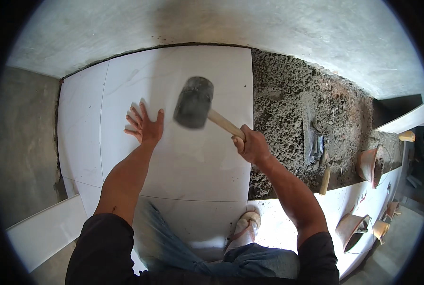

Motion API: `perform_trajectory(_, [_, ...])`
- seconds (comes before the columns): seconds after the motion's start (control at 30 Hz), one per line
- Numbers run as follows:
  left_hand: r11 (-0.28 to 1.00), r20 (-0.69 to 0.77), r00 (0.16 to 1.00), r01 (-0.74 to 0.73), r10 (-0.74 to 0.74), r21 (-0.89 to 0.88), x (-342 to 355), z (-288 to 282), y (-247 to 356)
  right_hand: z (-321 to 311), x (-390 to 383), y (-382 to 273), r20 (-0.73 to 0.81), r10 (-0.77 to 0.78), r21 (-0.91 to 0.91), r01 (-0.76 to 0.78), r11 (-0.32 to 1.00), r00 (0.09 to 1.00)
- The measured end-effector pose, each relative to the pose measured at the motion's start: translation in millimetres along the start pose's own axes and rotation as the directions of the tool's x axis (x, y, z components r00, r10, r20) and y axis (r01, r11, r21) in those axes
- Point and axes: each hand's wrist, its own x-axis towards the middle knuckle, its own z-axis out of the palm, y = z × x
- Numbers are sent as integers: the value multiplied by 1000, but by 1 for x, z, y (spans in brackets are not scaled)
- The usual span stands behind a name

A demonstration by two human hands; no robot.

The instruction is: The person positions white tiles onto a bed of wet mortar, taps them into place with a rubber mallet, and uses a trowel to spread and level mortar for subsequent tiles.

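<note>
A large white floor tile (pixel 212 166) with faint veining lies in front of me, its right edge bordering rough grey mortar. My left hand (pixel 146 124) rests on the tile's left part, fingers spread and holding nothing. In my right hand (pixel 253 146), the fingers wrap round the wooden handle of a rubber mallet (pixel 194 102). Its black head is over the middle of the tile, to the right of my left hand, and slightly blurred. I cannot tell whether the head touches the surface.
Wet mortar (pixel 280 104) spreads to the right, with a flat trowel (pixel 310 123) lying on it. Buckets (pixel 366 164) stand farther right. A grey wall (pixel 212 23) runs along the far side. A loose white tile (pixel 48 230) leans at the lower left. My shoe (pixel 251 221) is near the tile's near edge.
</note>
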Motion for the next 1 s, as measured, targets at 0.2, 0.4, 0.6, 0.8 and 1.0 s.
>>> perform_trajectory(0.2, [1000,-16,1000,0,-1,-11,4,7,-6,10,7,-26,-66,199,84,-193,978,978])
perform_trajectory(0.4, [1000,-16,1000,-5,5,11,-1,4,2,0,19,-1,54,380,-78,-376,923,923])
perform_trajectory(0.6, [1000,-2,1000,0,1,25,-2,3,6,-9,12,26,74,279,-155,-265,952,958])
perform_trajectory(0.8, [993,-156,984,-67,81,94,10,16,-11,11,5,22,-168,280,35,-278,960,945])
perform_trajectory(1.0, [991,-50,997,-66,60,-118,0,0,-17,27,-10,34,-115,265,170,-244,955,957])
